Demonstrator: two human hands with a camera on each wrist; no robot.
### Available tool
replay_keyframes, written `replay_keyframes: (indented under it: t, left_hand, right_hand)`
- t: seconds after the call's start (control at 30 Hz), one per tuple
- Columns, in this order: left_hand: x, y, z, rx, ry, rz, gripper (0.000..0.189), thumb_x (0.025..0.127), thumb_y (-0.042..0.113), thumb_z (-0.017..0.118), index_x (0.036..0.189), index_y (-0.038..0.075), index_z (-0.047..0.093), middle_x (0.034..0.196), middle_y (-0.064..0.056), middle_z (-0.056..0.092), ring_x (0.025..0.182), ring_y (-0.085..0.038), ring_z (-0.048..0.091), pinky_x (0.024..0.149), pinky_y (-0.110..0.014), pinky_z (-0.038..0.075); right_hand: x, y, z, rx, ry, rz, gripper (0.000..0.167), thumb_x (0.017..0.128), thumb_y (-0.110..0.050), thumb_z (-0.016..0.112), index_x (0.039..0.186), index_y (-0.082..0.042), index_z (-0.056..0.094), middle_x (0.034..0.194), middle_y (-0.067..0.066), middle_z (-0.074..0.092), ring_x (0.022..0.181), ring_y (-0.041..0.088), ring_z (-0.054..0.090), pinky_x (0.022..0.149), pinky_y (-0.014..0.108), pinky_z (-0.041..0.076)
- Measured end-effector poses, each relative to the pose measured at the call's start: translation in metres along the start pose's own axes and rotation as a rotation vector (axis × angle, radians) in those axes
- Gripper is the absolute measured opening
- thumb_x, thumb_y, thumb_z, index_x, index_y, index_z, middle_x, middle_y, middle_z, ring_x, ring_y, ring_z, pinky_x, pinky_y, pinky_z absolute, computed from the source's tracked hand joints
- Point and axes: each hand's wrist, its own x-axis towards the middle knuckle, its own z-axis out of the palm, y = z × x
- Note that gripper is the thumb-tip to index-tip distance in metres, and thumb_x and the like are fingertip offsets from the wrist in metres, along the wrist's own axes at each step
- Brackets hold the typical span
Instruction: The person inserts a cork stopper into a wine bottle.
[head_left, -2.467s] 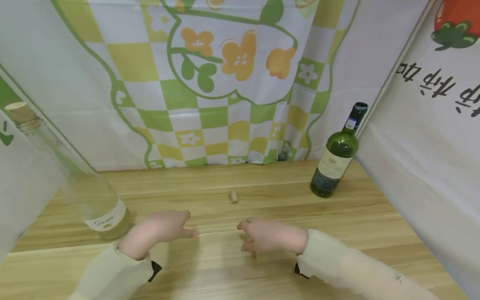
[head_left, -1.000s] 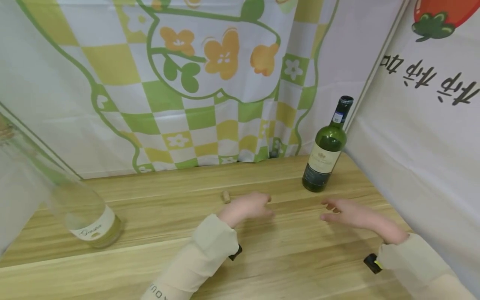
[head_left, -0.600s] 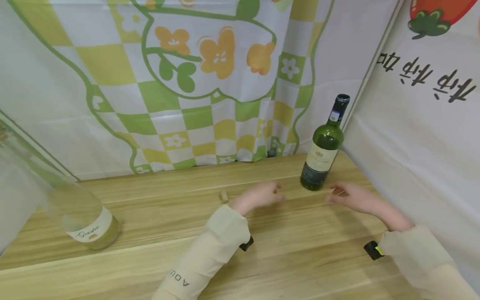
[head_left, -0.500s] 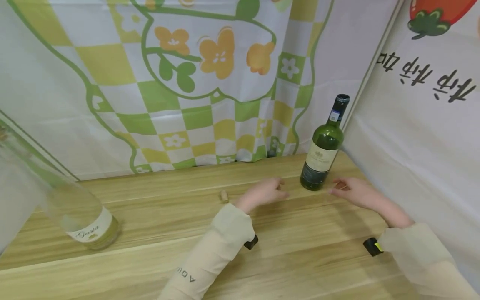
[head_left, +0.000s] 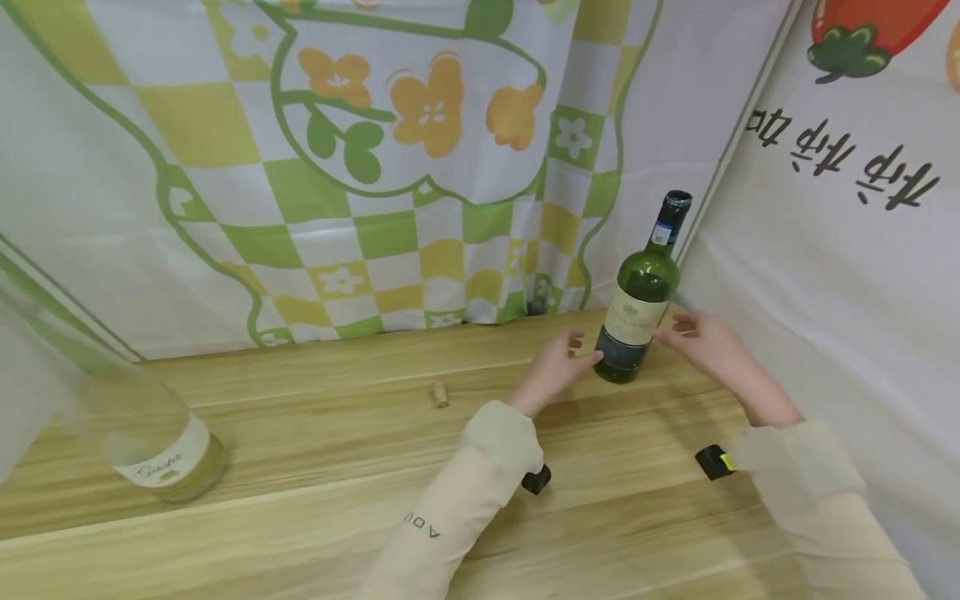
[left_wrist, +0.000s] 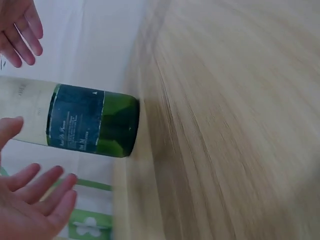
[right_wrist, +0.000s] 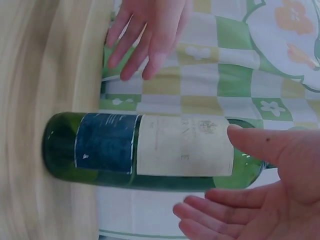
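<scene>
Wood-grained and pale, the table (head_left: 247, 558) gave both bottles a flat base to stand on. At far left stood the clear bottle (head_left: 150, 433), seemingly the larger, well apart from the hands. Near the back right corner, the green bottle (head_left: 637, 312) stood upright between the left hand (head_left: 557, 367) and the right hand (head_left: 705, 343). Neither gripped it: fingers were loosely extended, perhaps to suit its round sides; whether a thumb touched it could not be told. Smallest, the cork (head_left: 439, 394) sat between the bottles, out of the hands' way.
</scene>
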Motion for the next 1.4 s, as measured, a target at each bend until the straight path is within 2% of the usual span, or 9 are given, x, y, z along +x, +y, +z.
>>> replay_keyframes:
  t: [0.1,0.37,0.53,0.77,1.07,1.4]
  left_hand:
    - [0.008,-0.001,0.003,-0.111,0.04,0.002,0.056,0.088,0.03,0.06,0.134,0.006,0.04,0.131,-0.012,0.048,0.116,-0.028,0.047,0.091,-0.037,0.044]
    - [0.027,-0.011,0.012,-0.224,0.099,0.007,0.067,0.085,0.029,0.065,0.137,0.001,0.034,0.139,-0.014,0.039,0.124,-0.03,0.039,0.098,-0.039,0.038]
    - [0.028,-0.008,0.021,-0.262,0.1,-0.01,0.072,0.084,0.03,0.066,0.139,0.003,0.03,0.14,-0.016,0.036,0.128,-0.03,0.035,0.101,-0.04,0.034]
    - [0.027,0.006,0.03,-0.267,0.096,-0.019,0.075,0.084,0.035,0.065,0.141,0.006,0.027,0.143,-0.013,0.032,0.13,-0.026,0.031,0.103,-0.041,0.032]
    - [0.027,0.01,0.037,-0.304,0.06,0.066,0.065,0.084,0.026,0.066,0.138,0.01,0.033,0.139,-0.007,0.039,0.127,-0.02,0.036,0.103,-0.037,0.031]
    - [0.022,0.004,0.037,-0.275,0.011,0.075,0.068,0.085,0.032,0.063,0.139,0.008,0.029,0.141,-0.01,0.036,0.128,-0.024,0.035,0.101,-0.038,0.035]
  right_hand:
    - [0.005,-0.006,-0.002,0.036,0.022,0.017,0.074,0.093,-0.039,0.047,0.132,0.019,0.023,0.132,0.039,0.031,0.117,0.05,0.037,0.092,0.058,0.036]
    - [0.024,-0.017,-0.003,0.13,0.087,0.04,0.088,0.09,-0.05,0.048,0.138,0.014,0.012,0.138,0.037,0.024,0.124,0.051,0.029,0.097,0.059,0.03]
    - [0.032,-0.02,-0.001,0.209,0.154,0.072,0.093,0.087,-0.052,0.052,0.138,0.014,0.011,0.139,0.036,0.022,0.125,0.05,0.027,0.098,0.058,0.029]
    - [0.042,-0.021,0.005,0.301,0.252,0.08,0.099,0.083,-0.044,0.062,0.141,0.008,0.001,0.141,0.034,0.017,0.126,0.048,0.027,0.099,0.057,0.029]
    - [0.048,-0.016,0.011,0.297,0.352,0.115,0.097,0.079,-0.042,0.067,0.141,0.005,0.01,0.14,0.03,0.026,0.124,0.044,0.032,0.098,0.054,0.032]
    - [0.036,-0.014,0.014,0.3,0.42,0.131,0.096,0.07,-0.043,0.075,0.138,0.004,0.026,0.131,0.026,0.04,0.116,0.038,0.043,0.092,0.048,0.041]
